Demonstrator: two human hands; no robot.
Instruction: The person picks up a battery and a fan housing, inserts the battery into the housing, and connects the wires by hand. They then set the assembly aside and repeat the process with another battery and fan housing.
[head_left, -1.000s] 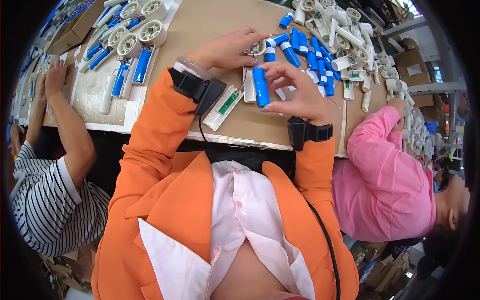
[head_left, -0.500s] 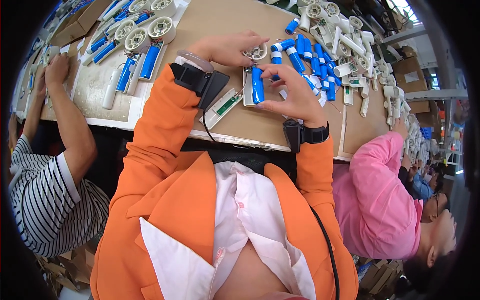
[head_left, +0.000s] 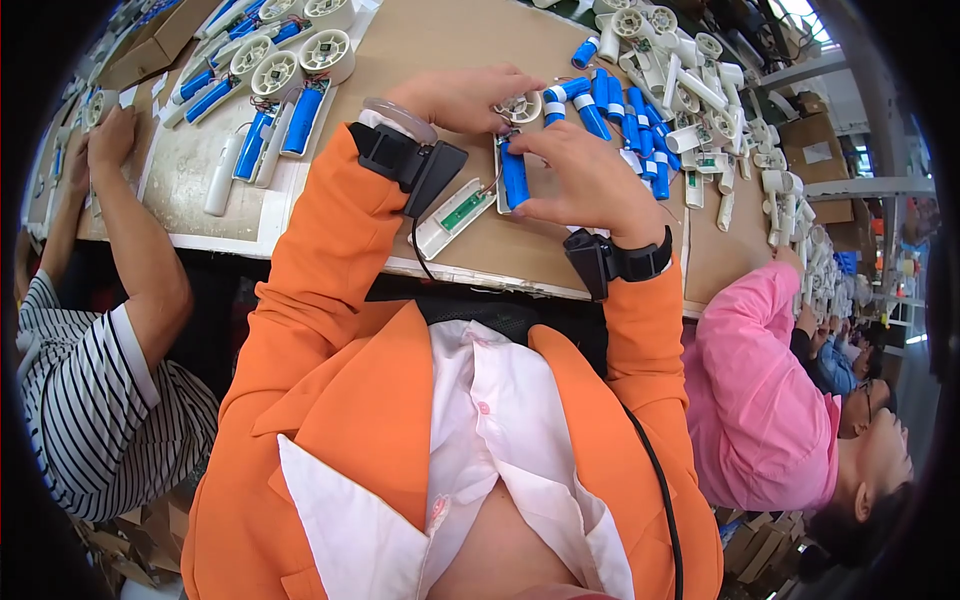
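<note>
A blue cylindrical battery [head_left: 514,180] lies lengthwise in a white plastic half-shell [head_left: 501,160] in front of me. At the shell's far end is a round, spoked white housing [head_left: 522,107]. My left hand [head_left: 462,98] is bent over this housing, its fingertips and thumb at the rim and the wires. My right hand [head_left: 592,187] comes from the right, with thumb and index finger against the battery's two ends; its other fingers are partly hidden. Beside the shell, a second white half-shell with a green circuit board [head_left: 462,209] is joined by thin wires.
Several blue batteries [head_left: 615,105] and many white housings [head_left: 690,85] are heaped at the far right. At left lie housings fitted with batteries [head_left: 303,120]. Co-workers sit on both sides, one in a striped shirt [head_left: 95,400], one in a pink shirt [head_left: 765,390].
My right hand has turned more back-up and its fingers have come in over the battery. The shells have shifted slightly to the right. My left hand stays at the round housing.
</note>
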